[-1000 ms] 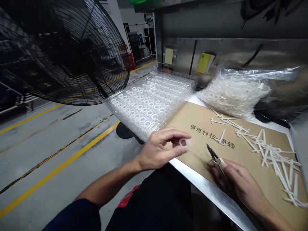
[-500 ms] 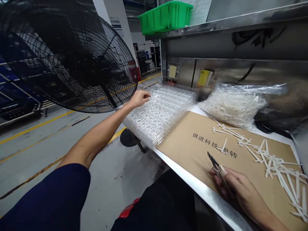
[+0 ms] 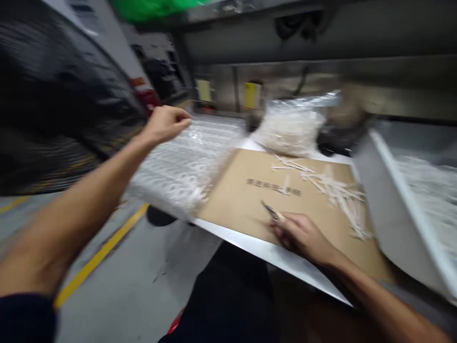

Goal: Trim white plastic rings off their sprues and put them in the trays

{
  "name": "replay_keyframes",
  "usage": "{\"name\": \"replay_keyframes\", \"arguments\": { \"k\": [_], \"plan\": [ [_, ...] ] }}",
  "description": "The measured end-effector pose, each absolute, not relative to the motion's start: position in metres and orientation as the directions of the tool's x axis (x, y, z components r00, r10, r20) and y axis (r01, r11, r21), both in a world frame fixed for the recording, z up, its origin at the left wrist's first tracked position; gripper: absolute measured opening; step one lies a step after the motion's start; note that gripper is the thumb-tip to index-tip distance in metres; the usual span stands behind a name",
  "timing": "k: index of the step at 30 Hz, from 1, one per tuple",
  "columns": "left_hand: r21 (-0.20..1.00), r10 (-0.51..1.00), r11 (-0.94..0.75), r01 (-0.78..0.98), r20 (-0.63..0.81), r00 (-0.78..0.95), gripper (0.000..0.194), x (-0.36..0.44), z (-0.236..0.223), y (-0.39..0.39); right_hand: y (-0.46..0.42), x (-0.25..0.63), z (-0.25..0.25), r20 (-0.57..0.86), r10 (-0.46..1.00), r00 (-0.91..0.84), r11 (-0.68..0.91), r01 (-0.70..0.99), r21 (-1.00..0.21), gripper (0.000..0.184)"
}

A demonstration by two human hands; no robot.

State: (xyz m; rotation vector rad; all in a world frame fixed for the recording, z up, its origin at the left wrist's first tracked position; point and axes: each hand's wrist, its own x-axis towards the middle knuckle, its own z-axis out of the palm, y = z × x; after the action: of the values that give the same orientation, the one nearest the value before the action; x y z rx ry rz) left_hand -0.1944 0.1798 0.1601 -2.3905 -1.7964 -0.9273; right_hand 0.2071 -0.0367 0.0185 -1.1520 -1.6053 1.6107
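The whole view is motion-blurred. My left hand hangs over the far part of a stack of clear plastic trays filled with white rings, and I can see no ring in its fingers. My right hand rests on a brown cardboard sheet with printed characters, gripping small side cutters. Their jaws point left. White plastic sprues lie in a loose pile to the right of the cutters.
A clear bag of white rings stands behind the cardboard. A grey bin holding white pieces is at the right. The steel table edge runs along the near side, and a black wire-guarded fan stands at the left.
The white ring held in my left hand a second ago no longer shows, and that hand moved out over the trays. The view has swung right, bringing the grey bin in.
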Motion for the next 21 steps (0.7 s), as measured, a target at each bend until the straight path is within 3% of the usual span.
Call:
{"name": "replay_keyframes", "arguments": {
  "k": [4, 9, 12, 16, 21],
  "plan": [
    [0.195, 0.761, -0.599, 0.777, 0.439, 0.477, 0.055, -0.085, 0.151, 0.183, -0.030, 0.209, 0.018, -0.174, 0.891, -0.420, -0.096, 0.201, -0.975, 0.034],
    [0.188, 0.550, -0.831, 0.523, 0.135, 0.824, 0.024, 0.076, 0.121, 0.142, -0.029, 0.215, 0.017, -0.131, 0.887, -0.442, -0.026, 0.235, -0.972, 0.030],
    [0.180, 0.529, -0.834, 0.521, -0.003, 0.849, 0.024, 0.144, 0.097, 0.117, -0.029, 0.217, 0.019, -0.108, 0.865, -0.489, 0.020, 0.248, -0.969, 0.030],
    [0.177, 0.567, -0.806, 0.565, -0.043, 0.822, 0.046, 0.193, 0.066, 0.096, -0.027, 0.218, 0.021, -0.090, 0.849, -0.520, 0.062, 0.268, -0.961, 0.029],
    [0.185, 0.610, -0.776, 0.603, -0.024, 0.792, 0.021, 0.212, 0.054, 0.095, -0.025, 0.221, 0.025, -0.059, 0.839, -0.542, 0.116, 0.283, -0.952, 0.031]
  ]
}}
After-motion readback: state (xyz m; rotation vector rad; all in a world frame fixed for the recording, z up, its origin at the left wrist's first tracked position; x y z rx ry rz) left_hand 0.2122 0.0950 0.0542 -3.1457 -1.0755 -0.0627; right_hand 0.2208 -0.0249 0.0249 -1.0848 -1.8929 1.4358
